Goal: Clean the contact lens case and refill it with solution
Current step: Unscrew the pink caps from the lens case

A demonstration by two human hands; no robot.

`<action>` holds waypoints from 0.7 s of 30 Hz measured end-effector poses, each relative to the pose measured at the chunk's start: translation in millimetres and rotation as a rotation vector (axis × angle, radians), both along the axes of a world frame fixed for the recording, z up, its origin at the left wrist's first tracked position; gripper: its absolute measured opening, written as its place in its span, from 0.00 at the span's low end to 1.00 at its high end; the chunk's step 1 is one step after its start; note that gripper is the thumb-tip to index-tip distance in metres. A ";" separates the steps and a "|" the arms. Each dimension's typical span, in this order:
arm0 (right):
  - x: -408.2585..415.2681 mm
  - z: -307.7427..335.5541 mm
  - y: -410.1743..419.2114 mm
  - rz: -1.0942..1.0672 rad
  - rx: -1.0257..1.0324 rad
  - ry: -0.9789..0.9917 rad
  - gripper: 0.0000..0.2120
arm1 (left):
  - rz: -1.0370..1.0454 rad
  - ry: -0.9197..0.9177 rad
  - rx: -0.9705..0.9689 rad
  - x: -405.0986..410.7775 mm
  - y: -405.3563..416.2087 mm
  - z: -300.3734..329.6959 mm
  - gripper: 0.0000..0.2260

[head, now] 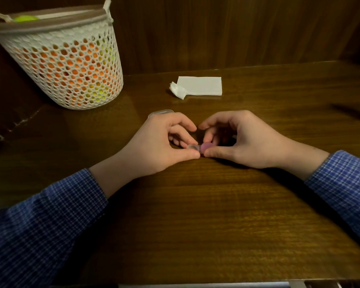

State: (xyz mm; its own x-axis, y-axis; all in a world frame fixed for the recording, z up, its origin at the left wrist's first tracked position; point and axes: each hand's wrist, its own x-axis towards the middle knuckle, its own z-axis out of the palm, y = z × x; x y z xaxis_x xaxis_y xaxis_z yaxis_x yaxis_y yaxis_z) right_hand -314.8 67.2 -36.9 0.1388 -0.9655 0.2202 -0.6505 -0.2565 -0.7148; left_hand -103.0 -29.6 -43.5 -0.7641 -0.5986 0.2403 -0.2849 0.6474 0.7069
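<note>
A small contact lens case (196, 147) lies on the wooden table (195, 215) between my two hands. Its left well is clear and uncapped; its right well carries a purple cap (206, 146). My left hand (160, 146) pinches the clear left end with thumb and fingers. My right hand (237, 140) pinches the purple cap between thumb and curled fingers. A clear plastic piece (161, 112) shows just beyond my left hand, mostly hidden by it. No solution bottle is in view.
A folded white tissue (202, 85) with a crumpled bit at its left end lies behind the hands. A white mesh basket (69, 63) holding orange and yellow items stands at the back left. A dark wooden wall rises behind the table.
</note>
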 end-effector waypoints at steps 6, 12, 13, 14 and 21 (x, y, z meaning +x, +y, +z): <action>-1.6 2.6 0.1 0.047 0.054 -0.039 0.25 | 0.004 -0.004 0.001 0.1 -0.5 -0.1 0.21; 2.8 -0.7 -0.3 -0.040 -0.001 0.031 0.26 | 0.003 -0.002 0.004 -0.2 -1.0 -0.3 0.20; 2.1 -1.0 -1.0 -0.035 0.005 0.008 0.25 | 0.003 -0.002 0.006 -0.4 -0.8 -0.4 0.20; 1.3 -0.5 -1.4 -0.023 0.017 -0.016 0.25 | 0.004 -0.001 0.007 -0.5 -0.5 -0.5 0.20; -2.2 6.2 -1.7 0.054 0.073 -0.004 0.23 | 0.006 -0.004 -0.004 -0.5 -0.1 -0.2 0.20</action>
